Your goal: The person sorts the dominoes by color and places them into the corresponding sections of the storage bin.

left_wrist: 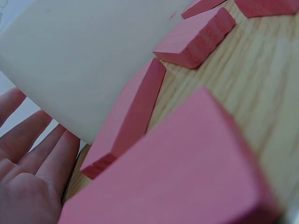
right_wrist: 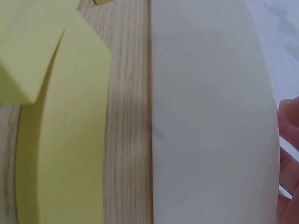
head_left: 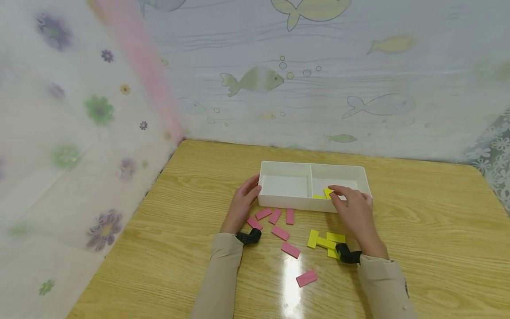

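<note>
A white two-compartment box (head_left: 287,202) stands on the table. At its left end my left hand (head_left: 241,199) touches the side wall, and the left wrist view shows these fingers (left_wrist: 35,133) mostly straight beside the box. Over the front wall of the right compartment reaches my right hand (head_left: 354,210), pinching a yellow block (head_left: 327,192) between thumb and fingertips. Another yellow block (head_left: 319,196) lies inside that compartment by the front wall. In the right wrist view the box wall (right_wrist: 212,116) hides most of this hand.
Several pink blocks (head_left: 280,232) lie scattered in front of the box, one pink block (head_left: 307,278) closer to me. A small pile of yellow blocks (head_left: 326,243) lies near my right wrist. Behind the wooden table (head_left: 215,164) hangs a fish-patterned sheet (head_left: 255,115).
</note>
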Demonstrator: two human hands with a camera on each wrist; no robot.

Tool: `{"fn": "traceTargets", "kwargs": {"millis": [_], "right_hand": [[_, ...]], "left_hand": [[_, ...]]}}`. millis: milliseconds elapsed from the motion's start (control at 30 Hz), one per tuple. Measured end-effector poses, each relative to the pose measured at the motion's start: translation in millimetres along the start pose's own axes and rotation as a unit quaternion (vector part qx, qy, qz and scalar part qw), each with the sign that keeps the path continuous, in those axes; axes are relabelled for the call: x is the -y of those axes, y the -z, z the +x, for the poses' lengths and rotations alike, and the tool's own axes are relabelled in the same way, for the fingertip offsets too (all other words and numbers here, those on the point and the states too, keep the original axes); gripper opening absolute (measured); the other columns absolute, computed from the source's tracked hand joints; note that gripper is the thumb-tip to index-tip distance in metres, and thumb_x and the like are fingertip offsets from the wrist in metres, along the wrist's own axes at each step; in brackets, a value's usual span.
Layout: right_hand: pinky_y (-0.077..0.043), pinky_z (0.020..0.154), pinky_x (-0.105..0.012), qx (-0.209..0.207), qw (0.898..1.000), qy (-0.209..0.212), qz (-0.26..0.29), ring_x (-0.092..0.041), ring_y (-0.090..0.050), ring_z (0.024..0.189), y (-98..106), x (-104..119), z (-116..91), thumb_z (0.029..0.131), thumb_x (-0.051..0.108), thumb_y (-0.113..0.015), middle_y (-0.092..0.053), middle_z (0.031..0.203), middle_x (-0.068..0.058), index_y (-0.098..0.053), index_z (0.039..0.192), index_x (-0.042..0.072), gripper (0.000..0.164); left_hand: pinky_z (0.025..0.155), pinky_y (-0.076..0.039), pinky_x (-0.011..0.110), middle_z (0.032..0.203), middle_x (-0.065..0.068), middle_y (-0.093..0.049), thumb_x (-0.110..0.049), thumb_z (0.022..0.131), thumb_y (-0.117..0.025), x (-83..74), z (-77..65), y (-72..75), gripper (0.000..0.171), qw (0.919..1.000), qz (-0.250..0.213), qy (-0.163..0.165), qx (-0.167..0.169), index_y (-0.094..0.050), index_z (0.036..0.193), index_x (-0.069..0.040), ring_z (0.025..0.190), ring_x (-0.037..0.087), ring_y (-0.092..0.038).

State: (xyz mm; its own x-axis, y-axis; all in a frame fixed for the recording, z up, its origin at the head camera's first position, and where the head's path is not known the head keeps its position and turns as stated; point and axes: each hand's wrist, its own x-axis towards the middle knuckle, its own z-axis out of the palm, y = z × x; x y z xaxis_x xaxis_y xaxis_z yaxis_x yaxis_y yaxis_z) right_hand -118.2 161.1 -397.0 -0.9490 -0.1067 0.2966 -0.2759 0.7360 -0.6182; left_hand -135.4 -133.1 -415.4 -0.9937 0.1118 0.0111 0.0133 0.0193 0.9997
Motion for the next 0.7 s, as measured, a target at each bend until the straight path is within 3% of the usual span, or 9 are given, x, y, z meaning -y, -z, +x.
{"fn": "traceTargets", "kwargs": {"millis": [200,267,367,433,467,700], "right_hand": [[-0.017,0.091,-0.056,-0.007,0.999,-0.008,0.036,-0.027,-0.06,0.078,4.5,0.7,0.2,0.093,0.025,-0.048,-0.063,0.098,-0.012,-0.059,0.115,0.01,0.03],[-0.027,0.089,-0.05,-0.012,0.999,-0.013,0.046,-0.025,-0.061,0.073,6.2,1.5,-0.1,0.093,0.026,-0.047,-0.063,0.097,-0.01,-0.059,0.115,0.01,0.03],[-0.043,0.076,-0.036,-0.018,0.997,-0.024,0.067,-0.021,-0.06,0.078,8.6,2.1,-1.1,0.093,0.027,-0.046,-0.062,0.095,-0.006,-0.059,0.116,0.012,0.03],[-0.047,0.063,-0.029,-0.025,0.996,-0.033,0.084,-0.018,-0.057,0.083,9.1,1.2,-2.2,0.093,0.03,-0.046,-0.062,0.094,-0.003,-0.059,0.116,0.014,0.031],[-0.047,0.064,-0.027,-0.027,0.995,-0.035,0.092,-0.017,-0.056,0.085,8.8,-0.5,-2.5,0.093,0.031,-0.045,-0.062,0.094,-0.002,-0.059,0.116,0.015,0.032],[-0.043,0.058,-0.022,-0.058,0.99,-0.028,0.127,-0.008,-0.054,0.075,-22.0,-56.6,5.0,0.091,0.039,-0.046,-0.06,0.088,0.006,-0.058,0.115,0.031,0.028]], "left_hand": [[0.099,-0.032,0.034,0.137,0.009,-0.038,-0.025,0.093,-0.048,-1.9,-1.2,-0.2,0.047,1.0,0.0,-0.003,0.006,-0.037,0.136,-0.009,0.125,0.02,-0.036],[0.099,-0.031,0.034,0.138,0.01,-0.037,-0.025,0.093,-0.048,-1.5,-1.2,-0.1,0.048,1.0,-0.003,-0.004,0.007,-0.036,0.136,-0.008,0.125,0.021,-0.035],[0.099,-0.031,0.034,0.138,0.01,-0.037,-0.025,0.093,-0.048,-1.0,-0.8,-0.2,0.048,1.0,-0.005,-0.004,0.004,-0.036,0.136,-0.008,0.125,0.021,-0.034],[0.099,-0.031,0.035,0.138,0.01,-0.037,-0.024,0.093,-0.048,-1.0,-0.6,-0.3,0.047,1.0,-0.009,-0.001,0.002,-0.037,0.136,-0.008,0.125,0.022,-0.035],[0.099,-0.031,0.035,0.137,0.009,-0.038,-0.023,0.093,-0.048,-0.9,-0.3,-0.3,0.047,0.9999,-0.011,0.002,0.001,-0.037,0.136,-0.008,0.125,0.021,-0.035],[0.098,-0.033,0.031,0.134,0.002,-0.042,-0.025,0.092,-0.05,-0.3,0.3,-0.3,0.045,0.9999,-0.007,0.014,-0.006,-0.04,0.134,-0.014,0.122,0.015,-0.039]]}}
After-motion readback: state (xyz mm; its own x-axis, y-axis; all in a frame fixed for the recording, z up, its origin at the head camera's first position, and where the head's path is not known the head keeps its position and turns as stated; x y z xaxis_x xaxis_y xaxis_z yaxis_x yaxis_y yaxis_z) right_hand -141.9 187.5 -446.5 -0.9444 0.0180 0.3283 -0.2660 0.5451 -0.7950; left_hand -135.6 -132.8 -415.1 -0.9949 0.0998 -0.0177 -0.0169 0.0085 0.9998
